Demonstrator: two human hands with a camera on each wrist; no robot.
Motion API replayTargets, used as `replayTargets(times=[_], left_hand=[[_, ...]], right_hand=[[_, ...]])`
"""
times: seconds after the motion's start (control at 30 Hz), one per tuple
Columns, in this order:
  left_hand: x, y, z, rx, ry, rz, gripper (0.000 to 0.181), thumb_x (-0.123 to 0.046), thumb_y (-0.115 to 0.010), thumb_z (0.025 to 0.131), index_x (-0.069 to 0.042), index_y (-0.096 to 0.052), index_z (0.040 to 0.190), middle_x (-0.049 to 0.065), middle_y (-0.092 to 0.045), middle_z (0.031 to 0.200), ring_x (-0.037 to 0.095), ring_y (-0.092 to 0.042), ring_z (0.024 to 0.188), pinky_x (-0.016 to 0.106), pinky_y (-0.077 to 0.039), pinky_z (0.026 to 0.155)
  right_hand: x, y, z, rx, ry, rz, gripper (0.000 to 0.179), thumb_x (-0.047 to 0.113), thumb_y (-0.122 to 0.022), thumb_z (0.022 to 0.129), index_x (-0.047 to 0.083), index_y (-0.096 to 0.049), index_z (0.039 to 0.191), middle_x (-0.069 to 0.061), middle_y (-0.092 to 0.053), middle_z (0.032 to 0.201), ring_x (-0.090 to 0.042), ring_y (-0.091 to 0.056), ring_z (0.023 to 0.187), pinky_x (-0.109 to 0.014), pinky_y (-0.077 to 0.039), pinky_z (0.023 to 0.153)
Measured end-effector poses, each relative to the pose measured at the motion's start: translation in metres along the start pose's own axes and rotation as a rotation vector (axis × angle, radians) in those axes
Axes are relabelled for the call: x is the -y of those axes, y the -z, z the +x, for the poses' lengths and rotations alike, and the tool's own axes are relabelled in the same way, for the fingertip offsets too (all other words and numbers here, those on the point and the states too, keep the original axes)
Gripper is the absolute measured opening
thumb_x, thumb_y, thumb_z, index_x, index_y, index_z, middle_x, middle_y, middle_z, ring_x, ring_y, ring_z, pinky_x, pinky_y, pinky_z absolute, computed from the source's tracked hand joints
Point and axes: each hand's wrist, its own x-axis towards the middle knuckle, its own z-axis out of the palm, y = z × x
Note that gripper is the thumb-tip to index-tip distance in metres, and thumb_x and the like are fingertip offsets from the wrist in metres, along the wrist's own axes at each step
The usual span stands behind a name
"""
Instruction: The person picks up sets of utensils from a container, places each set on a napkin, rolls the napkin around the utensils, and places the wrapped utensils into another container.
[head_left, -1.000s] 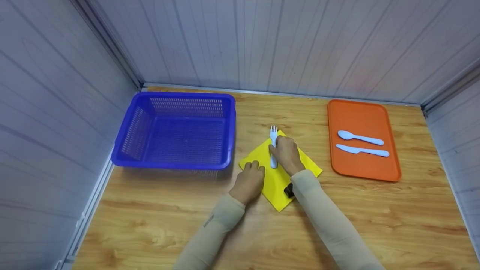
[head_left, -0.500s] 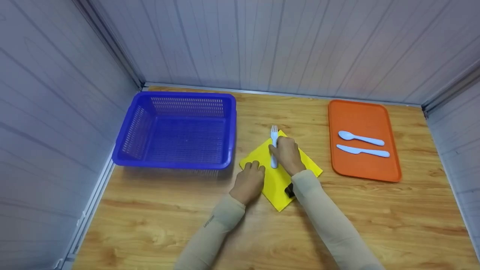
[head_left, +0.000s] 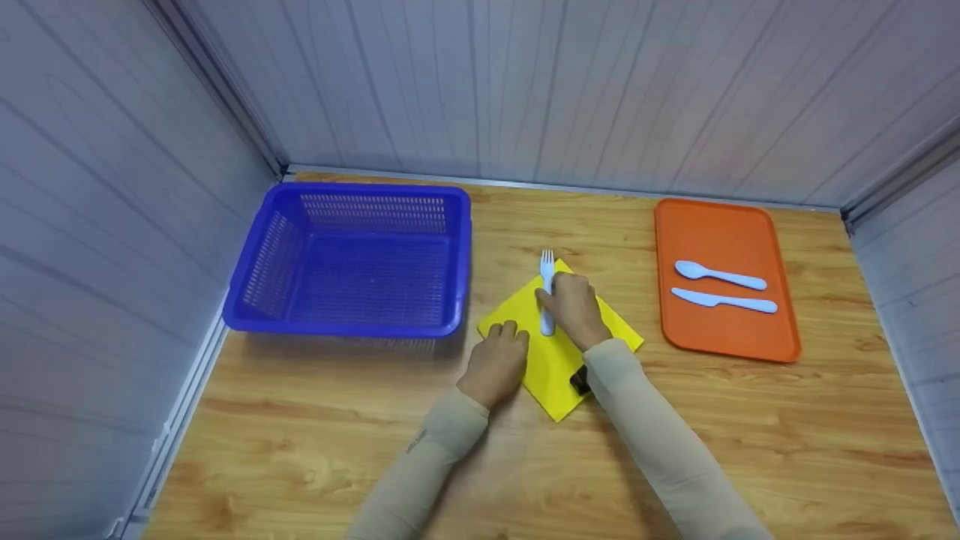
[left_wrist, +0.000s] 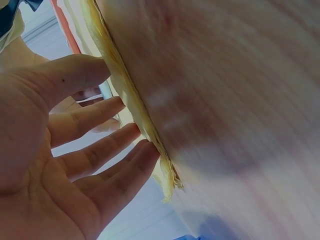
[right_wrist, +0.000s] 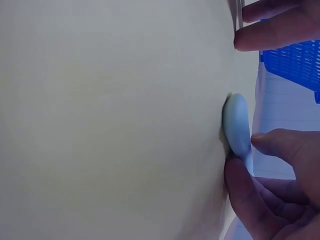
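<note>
A yellow folded napkin (head_left: 555,375) lies like a diamond on the wooden table. Across its upper part rests a pale blue fork (head_left: 547,262), tines pointing to the back wall. My right hand (head_left: 576,309) pinches the fork between thumb and fingers; in the right wrist view the rounded end of the fork's handle (right_wrist: 236,122) sits beside the thumb tip. At the napkin's left corner, my left hand (head_left: 498,361) rests with its fingertips on the napkin. The left wrist view has those relaxed fingers (left_wrist: 115,165) touching the napkin's layered edge (left_wrist: 135,110), thumb spread apart.
A blue slotted basket (head_left: 375,281) stands at the left. On the right lies an orange tray (head_left: 712,232) bearing a pale blue spoon (head_left: 724,276) and knife (head_left: 727,301). Pale panel walls (head_left: 525,90) enclose the back and both sides.
</note>
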Motion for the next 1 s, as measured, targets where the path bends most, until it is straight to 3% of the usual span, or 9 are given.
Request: replayTargets(times=[0.23,0.4,0.67,0.87,1.0], left_hand=[[-0.007,0.010,0.010,-0.092,-0.042,0.010,0.017,-0.004,-0.058,0.096,-0.002,-0.069,0.108,0.013,-0.062,0.102,0.027,-0.062,0.088,0.037,-0.058,0.061],[-0.023,0.019,0.023,-0.156,-0.100,0.047,0.015,-0.008,-0.058,0.100,-0.003,-0.069,0.109,0.012,-0.063,0.102,0.025,-0.062,0.085,0.033,-0.058,0.062],[-0.066,0.020,0.054,-0.203,-0.239,0.153,0.017,-0.007,-0.057,0.101,-0.006,-0.070,0.112,0.009,-0.061,0.112,0.021,-0.062,0.097,0.027,-0.058,0.066],[-0.103,0.012,0.077,-0.279,-0.316,0.094,0.016,-0.009,-0.059,0.099,-0.011,-0.073,0.106,0.002,-0.065,0.103,0.016,-0.064,0.089,0.025,-0.057,0.066],[-0.126,0.004,0.089,-0.284,-0.353,0.061,0.016,-0.013,-0.060,0.098,-0.014,-0.074,0.106,0.000,-0.067,0.102,0.015,-0.065,0.089,0.023,-0.056,0.068]], right_hand=[[-0.005,0.011,-0.002,-0.067,0.077,-0.062,0.027,0.022,-0.069,0.095,0.001,-0.066,0.079,-0.004,-0.055,0.066,-0.012,-0.047,0.051,-0.025,-0.039,0.046],[-0.015,0.031,-0.003,-0.103,0.119,-0.119,0.027,0.021,-0.070,0.095,-0.004,-0.069,0.085,-0.012,-0.064,0.073,-0.016,-0.051,0.054,-0.028,-0.045,0.051],[-0.059,0.074,-0.009,-0.103,0.102,-0.138,0.030,0.019,-0.065,0.098,-0.008,-0.065,0.112,-0.022,-0.067,0.098,-0.032,-0.067,0.081,-0.042,-0.056,0.067],[-0.096,0.108,-0.017,-0.108,0.071,-0.176,0.032,0.018,-0.061,0.099,-0.006,-0.064,0.119,-0.024,-0.065,0.109,-0.038,-0.064,0.096,-0.051,-0.055,0.076],[-0.123,0.128,-0.020,-0.135,0.084,-0.223,0.029,0.013,-0.062,0.097,-0.006,-0.064,0.120,-0.025,-0.065,0.112,-0.039,-0.064,0.099,-0.053,-0.054,0.077]])
